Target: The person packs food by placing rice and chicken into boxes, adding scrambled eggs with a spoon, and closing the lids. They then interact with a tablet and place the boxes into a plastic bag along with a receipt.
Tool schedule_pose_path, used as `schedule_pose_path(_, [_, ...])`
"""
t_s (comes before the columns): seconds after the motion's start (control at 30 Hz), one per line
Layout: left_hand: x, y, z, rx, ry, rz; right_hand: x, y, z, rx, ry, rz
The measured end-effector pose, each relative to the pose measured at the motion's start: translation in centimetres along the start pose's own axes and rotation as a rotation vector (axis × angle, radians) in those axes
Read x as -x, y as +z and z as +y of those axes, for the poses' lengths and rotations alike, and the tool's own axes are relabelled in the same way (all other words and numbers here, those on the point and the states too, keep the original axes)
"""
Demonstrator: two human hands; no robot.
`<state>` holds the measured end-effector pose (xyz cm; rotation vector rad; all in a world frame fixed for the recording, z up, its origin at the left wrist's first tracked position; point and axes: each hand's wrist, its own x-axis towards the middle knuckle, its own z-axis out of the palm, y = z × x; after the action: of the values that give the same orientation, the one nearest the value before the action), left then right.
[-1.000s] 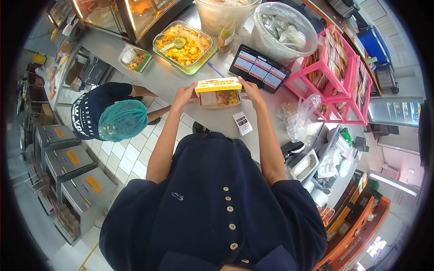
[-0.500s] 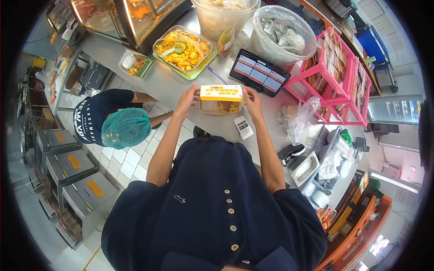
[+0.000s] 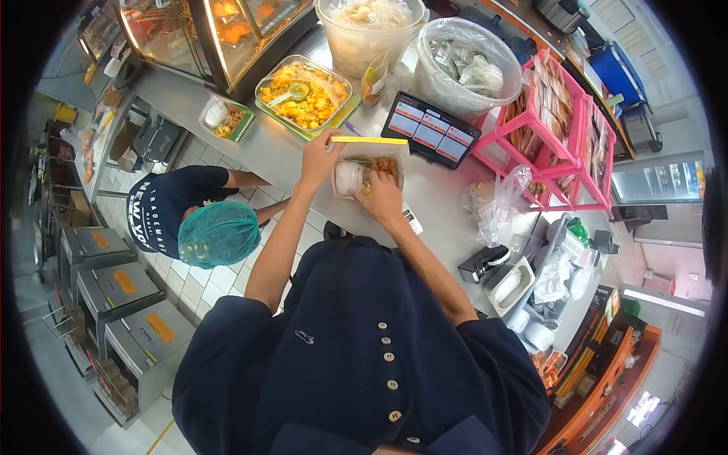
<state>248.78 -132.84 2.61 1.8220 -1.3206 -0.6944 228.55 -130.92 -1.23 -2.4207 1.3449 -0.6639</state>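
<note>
A takeaway food box with a yellow-edged lid stands open on the steel counter in front of me. Inside are a white rounded portion, perhaps rice in wrap, and brown pieces of food. My left hand grips the raised lid at its left corner. Reaching in over the near edge, my right hand has its fingers bent down at the food; what lies between the fingertips is hidden. A printed paper slip lies partly under my right wrist.
Behind the box are a tablet, a tray of yellow food with a spoon, and a smaller filled box. Pink baskets and a lined bucket stand right. A co-worker in a green hairnet bends at left.
The box lid has swung up from its lowered position, showing the food inside. My right hand has left the lid's right side and moved left into the box. My left hand stays by the lid.
</note>
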Motion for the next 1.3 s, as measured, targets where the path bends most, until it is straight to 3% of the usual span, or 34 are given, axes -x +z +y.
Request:
schedule_pose_path(0.1, [-0.3,1.3,-0.1,0.048,0.310,0.274,-1.5,1.3,-1.9,0.148,0.108,-0.116])
schedule_pose_path(0.2, [1.1,0.8,1.4,-0.214,0.404,0.513,-2.1,2.1,-1.5,0.209,0.098,-0.224])
schedule_pose_path(0.3, [4.2,-0.5,2.9,-0.054,0.141,0.328,-1.7,2.5,-0.2,0.057,0.122,-0.148])
schedule_pose_path(0.4, [6.8,-1.2,2.3,-0.036,-0.001,0.111,-0.7,1.7,1.4,-0.233,0.292,-0.058])
schedule_pose_path(0.6, [10.3,0.6,1.0,0.443,-0.215,-0.252,1.1,-3.9,2.5,-0.801,0.563,-0.149])
schedule_pose_path(0.73, [10.8,3.6,2.0,0.596,-0.150,-0.299,3.2,-4.3,2.8,-1.051,0.635,-0.181])
schedule_pose_path(0.83, [11.1,4.5,2.6,0.587,-0.159,-0.364,4.7,-4.7,2.2,-0.933,0.521,-0.192])
schedule_pose_path(0.93, [11.2,4.0,2.8,0.552,-0.245,-0.442,5.2,-6.2,0.7,-0.871,0.611,-0.249])
schedule_pose_path(1.3, [11.4,3.9,1.7,0.663,-0.561,-0.650,7.1,-5.5,0.3,-0.880,0.559,-0.280])
